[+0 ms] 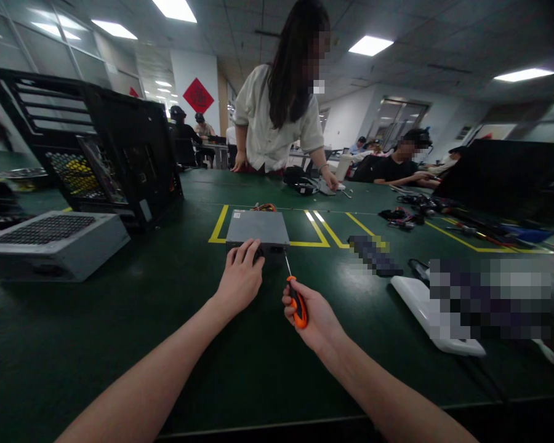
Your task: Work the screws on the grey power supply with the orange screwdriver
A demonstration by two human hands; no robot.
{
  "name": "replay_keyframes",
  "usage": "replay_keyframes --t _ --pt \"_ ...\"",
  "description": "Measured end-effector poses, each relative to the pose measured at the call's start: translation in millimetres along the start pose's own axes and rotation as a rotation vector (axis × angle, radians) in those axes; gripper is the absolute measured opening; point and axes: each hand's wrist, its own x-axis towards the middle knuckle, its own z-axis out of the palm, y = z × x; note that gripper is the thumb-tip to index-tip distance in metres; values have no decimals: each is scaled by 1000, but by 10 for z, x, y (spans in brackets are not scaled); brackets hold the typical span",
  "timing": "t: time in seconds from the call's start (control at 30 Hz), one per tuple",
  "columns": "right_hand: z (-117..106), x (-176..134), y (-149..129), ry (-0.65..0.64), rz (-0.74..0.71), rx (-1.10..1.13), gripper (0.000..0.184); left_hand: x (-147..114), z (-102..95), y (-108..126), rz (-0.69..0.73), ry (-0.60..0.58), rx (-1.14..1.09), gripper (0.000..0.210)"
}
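Observation:
A grey computer power supply [258, 227] lies on the green table in front of me, with a bundle of coloured wires [264, 207] at its far side. My left hand [242, 274] grips its near edge, fingertips on the top and over part of the near face, hiding some of that face. In my right hand [316, 314] is a screwdriver [298, 303] with an orange and black handle, my fingers wrapped round it. Its thin metal shaft points away from me, and the tip is at the near right corner of the power supply; exact contact is too small to make out.
A black computer case [120, 154] and a second, larger power supply [50, 246] stand at left. Yellow tape [309, 244] marks the table. At right are a white device [436, 314], cables [404, 215] and a dark monitor [508, 178]. A person [281, 117] stands across the table.

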Motion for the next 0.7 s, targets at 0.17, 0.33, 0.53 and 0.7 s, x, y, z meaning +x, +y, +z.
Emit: replay_keyframes --t 0.17,0.33,0.53,0.7 --pt "-10 7 -7 -36 40 -49 22 18 35 -58 -30 37 -18 34" --pt "-37 21 -29 10 -92 -53 6 45 87 -129 -7 69 -65 47" --pt "-39 -13 -94 35 -64 -66 5 50 98 -157 6 70 -55 47" --pt "-36 16 -59 15 26 -107 17 48 83 -145 4 75 -59 47"
